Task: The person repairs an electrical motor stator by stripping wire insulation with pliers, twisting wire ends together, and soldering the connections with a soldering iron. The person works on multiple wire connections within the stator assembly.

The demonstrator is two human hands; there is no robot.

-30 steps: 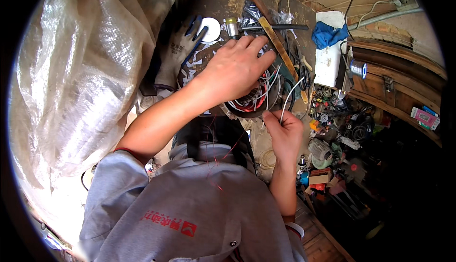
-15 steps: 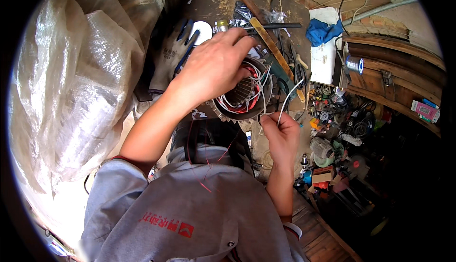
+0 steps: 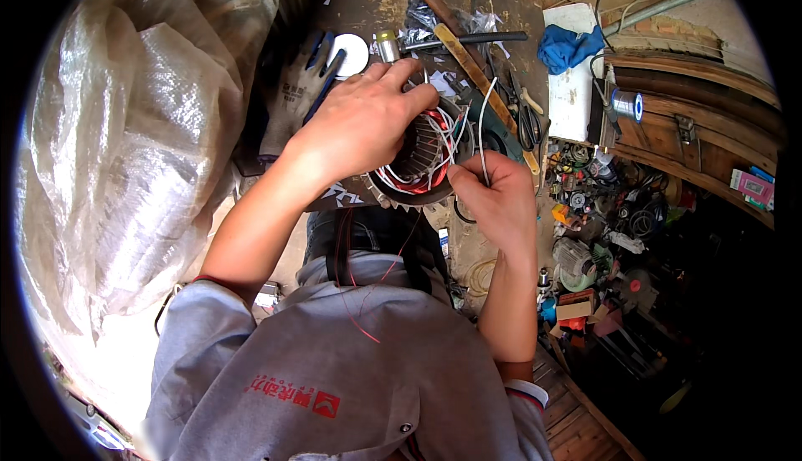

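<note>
A motor stator (image 3: pixel 418 154) with red windings and loose white leads sits at the bench's near edge. My left hand (image 3: pixel 368 114) lies over its upper left, fingers bent and closed; their tips and whatever they hold are hidden. At the stator's lower right, my right hand (image 3: pixel 493 194) is closed in a pinch on a white wire (image 3: pixel 489 106) that sticks up. Just beyond are a stained wooden stick (image 3: pixel 468 64) and a metal cylinder with a yellow top (image 3: pixel 387 50). A pale work glove (image 3: pixel 288 98) and white disc (image 3: pixel 351 53) lie left.
Translucent plastic sheeting (image 3: pixel 142 144) covers the left side. The bench (image 3: pixel 351 2) holds tools and scraps. On the right are a white board (image 3: pixel 568 102) with a blue cloth (image 3: pixel 566 45), a solder spool (image 3: pixel 625 103) and piled machines and parts (image 3: pixel 576 260) below.
My right hand has risen toward the stator with the white wire, which now stands more upright. My left hand has shifted left and slightly down, uncovering more of the windings than one second ago.
</note>
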